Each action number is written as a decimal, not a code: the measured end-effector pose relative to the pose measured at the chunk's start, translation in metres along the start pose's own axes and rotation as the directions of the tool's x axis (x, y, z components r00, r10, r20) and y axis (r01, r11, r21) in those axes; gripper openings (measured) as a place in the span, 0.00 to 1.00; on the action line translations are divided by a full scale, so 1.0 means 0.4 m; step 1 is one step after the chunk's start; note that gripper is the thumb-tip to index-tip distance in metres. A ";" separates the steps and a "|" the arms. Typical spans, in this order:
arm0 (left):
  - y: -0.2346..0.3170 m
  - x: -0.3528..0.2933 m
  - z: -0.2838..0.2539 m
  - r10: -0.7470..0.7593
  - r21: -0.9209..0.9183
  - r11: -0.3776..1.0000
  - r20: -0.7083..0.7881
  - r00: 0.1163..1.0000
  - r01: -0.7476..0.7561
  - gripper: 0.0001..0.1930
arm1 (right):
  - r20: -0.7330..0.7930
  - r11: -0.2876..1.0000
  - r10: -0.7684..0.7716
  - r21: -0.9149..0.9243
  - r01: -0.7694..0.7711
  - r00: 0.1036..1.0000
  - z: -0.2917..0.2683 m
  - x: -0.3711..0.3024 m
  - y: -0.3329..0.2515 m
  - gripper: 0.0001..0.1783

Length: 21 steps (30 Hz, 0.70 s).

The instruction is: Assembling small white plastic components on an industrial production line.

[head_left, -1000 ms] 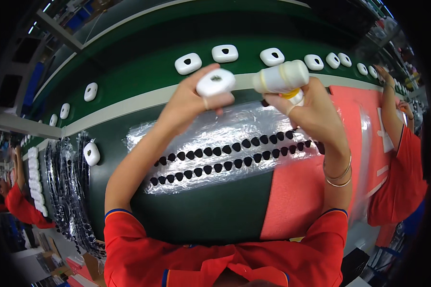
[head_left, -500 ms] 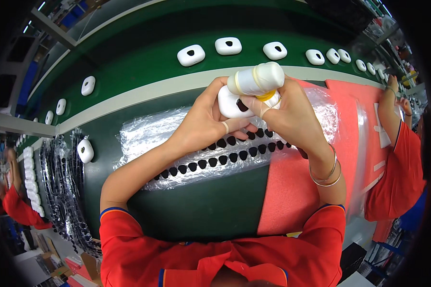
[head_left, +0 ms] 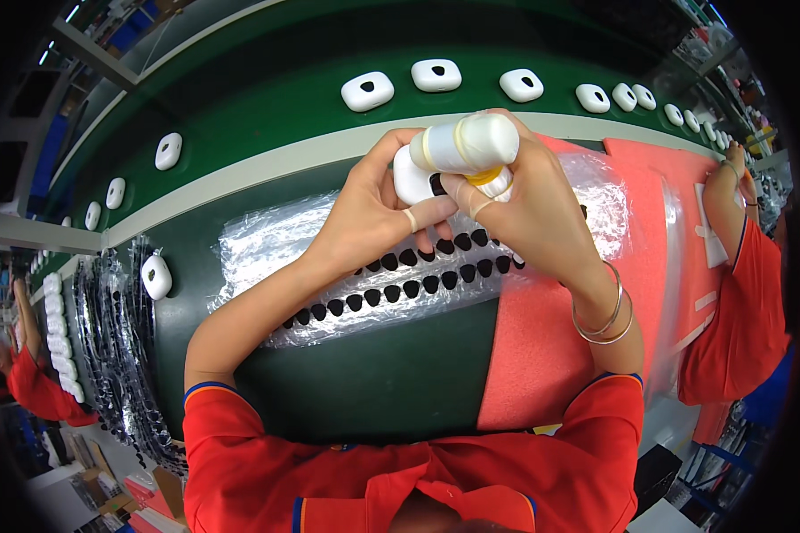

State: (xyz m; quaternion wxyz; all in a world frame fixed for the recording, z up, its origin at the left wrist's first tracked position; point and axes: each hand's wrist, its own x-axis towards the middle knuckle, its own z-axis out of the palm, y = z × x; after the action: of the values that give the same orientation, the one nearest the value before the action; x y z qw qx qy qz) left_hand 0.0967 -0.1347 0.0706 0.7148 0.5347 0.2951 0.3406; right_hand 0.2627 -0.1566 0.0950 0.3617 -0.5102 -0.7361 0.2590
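Note:
Above the bench, my left hand [head_left: 362, 213] holds a white rounded case [head_left: 411, 180] with a black oval patch. My right hand [head_left: 542, 209] is closed round a white, bottle-like cylinder [head_left: 464, 145] with cream bands and a yellow collar, lying across the top of the case. Its exact kind is unclear. My right thumb presses at the black patch, which it partly covers. Both thumbs wear pale finger cots. Beneath my hands, a clear plastic sheet [head_left: 267, 240] bears rows of black oval pads [head_left: 412, 290].
Beyond the bench, a green conveyor belt [head_left: 267, 115] carries several white cases [head_left: 367, 91] with black patches. Another case [head_left: 156, 277] sits at left beside hanging dark plastic strips [head_left: 116, 346]. Pink foam [head_left: 542, 355] lies at right. Red-sleeved co-workers [head_left: 738, 320] flank me.
My hands, with the case and the cylinder, have moved slightly up and left. The cases on the belt have drifted right. The sheet of black pads has shifted a little left.

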 end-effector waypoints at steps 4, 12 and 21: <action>0.001 0.004 -0.021 0.067 0.059 0.996 -0.021 0.998 -0.066 0.24 | -0.167 0.988 -0.137 0.045 0.146 0.976 -0.005 0.001 -0.020 0.23; -0.027 -0.005 -0.047 0.039 0.020 0.999 0.003 0.999 -0.039 0.22 | 0.259 0.997 0.080 -0.038 -0.072 0.963 0.001 0.004 -0.048 0.17; -0.013 0.092 -0.275 0.376 0.846 0.520 -0.351 0.858 0.118 0.21 | -0.069 0.994 -0.104 -0.034 0.101 0.992 -0.048 0.010 -0.020 0.20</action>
State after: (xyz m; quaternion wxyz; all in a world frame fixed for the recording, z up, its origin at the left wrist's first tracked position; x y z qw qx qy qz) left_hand 0.0329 -0.0442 0.0356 0.2353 0.7275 0.5519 0.3329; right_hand 0.2725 -0.1555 0.1136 0.3925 -0.4860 -0.7519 0.2105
